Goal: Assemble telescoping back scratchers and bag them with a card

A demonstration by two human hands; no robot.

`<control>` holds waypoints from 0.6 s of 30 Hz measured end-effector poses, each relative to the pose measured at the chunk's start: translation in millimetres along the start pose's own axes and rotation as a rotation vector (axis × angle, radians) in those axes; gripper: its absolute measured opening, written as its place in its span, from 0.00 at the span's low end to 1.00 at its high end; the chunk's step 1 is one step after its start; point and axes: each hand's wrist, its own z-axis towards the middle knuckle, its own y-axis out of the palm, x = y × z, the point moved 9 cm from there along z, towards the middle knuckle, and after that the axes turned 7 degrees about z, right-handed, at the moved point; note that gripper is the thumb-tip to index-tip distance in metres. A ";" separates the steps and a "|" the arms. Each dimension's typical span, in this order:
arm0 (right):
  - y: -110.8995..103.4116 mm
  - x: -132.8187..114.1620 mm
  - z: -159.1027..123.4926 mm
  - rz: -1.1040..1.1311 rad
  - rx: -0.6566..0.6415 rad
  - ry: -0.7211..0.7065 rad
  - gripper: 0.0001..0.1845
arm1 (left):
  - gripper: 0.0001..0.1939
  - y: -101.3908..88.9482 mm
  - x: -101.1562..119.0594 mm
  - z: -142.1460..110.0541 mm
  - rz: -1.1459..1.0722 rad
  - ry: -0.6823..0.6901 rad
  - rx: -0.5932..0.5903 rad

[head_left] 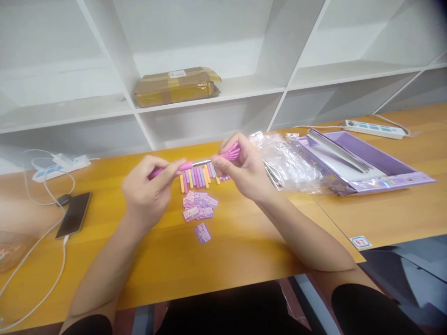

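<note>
On the table [226,251], a phone [74,215] lies left of the grip, cards [199,205] before it, plastic bags [291,163] and an open box [382,156] right, a shelved parcel [174,89] behind.

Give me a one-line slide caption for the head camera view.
Left hand and right hand hold a pink rod with a metal middle above small printed cards on a wooden desk.
</note>
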 end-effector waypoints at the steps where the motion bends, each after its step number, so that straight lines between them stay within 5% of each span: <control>1: 0.8 0.5 -0.3 0.008 0.003 -0.005 0.27 | 0.19 -0.6 0.0 0.0 0.005 0.002 0.001; 6: 2.6 -1.3 -2.6 0.007 0.007 -0.012 0.25 | 0.18 -2.4 -3.3 3.0 -0.012 0.027 -0.037; 11: -0.9 -1.1 -1.3 -0.156 -0.067 0.040 0.21 | 0.12 5.1 -12.2 9.0 -0.036 -0.029 -0.245; 14: -13.4 -11.5 3.8 -0.413 -0.049 -0.110 0.26 | 0.12 6.1 -18.2 10.6 -0.019 -0.084 -0.333; 18: -14.1 -29.9 4.3 -0.801 -0.073 -0.414 0.12 | 0.12 6.0 -23.3 10.6 -0.018 -0.111 -0.390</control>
